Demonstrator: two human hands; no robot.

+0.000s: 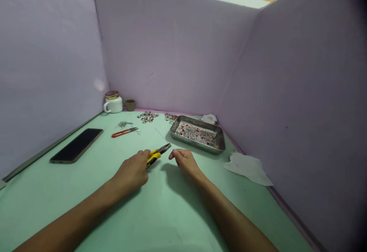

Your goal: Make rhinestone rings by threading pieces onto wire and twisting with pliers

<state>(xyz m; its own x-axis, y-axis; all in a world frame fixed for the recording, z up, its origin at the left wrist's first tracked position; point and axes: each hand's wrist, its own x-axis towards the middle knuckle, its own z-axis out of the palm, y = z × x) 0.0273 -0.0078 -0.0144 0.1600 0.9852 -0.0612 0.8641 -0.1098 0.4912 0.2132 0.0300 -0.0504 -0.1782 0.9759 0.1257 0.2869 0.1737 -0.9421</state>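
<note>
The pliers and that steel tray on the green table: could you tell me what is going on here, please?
A person grips yellow-handled pliers in the left hand, their tips near the right hand, which hovers with nothing visible in it. Ahead, a steel tray holds small red and silver pieces, with more lying on the green table. Orange-handled thread snips and a smartphone lie to the left.

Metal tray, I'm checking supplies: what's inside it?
The tray holds many silver and red beads spread across it; they cover its floor, hiding anything beneath.
</note>
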